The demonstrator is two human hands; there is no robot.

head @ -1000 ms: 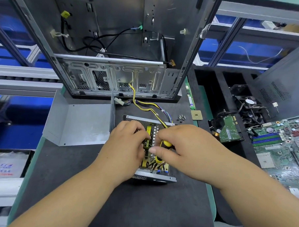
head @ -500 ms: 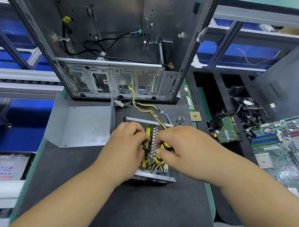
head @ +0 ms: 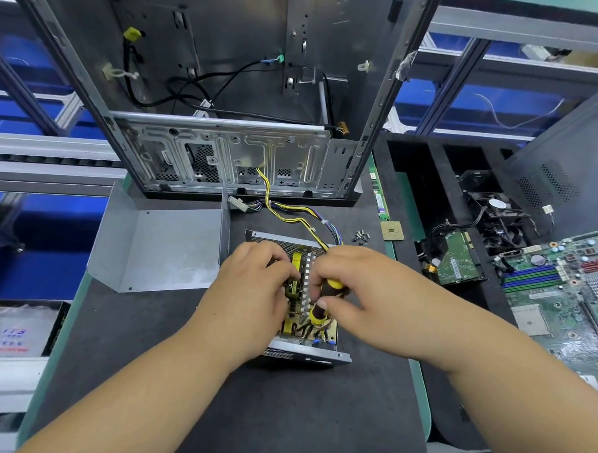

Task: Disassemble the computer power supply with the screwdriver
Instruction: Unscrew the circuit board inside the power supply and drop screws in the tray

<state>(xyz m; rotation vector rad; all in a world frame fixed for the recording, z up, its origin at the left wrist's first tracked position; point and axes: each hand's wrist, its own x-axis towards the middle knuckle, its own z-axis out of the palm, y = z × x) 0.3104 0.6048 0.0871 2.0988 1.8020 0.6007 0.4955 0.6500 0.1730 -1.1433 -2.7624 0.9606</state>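
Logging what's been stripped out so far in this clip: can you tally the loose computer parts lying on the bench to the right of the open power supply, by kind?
RAM stick: 1
CPU chip: 1
Hard drive: 1
Cooling fan: 1
Motherboard: 1
Pile of screws: 1 (single screws too small to count)
Total: 6
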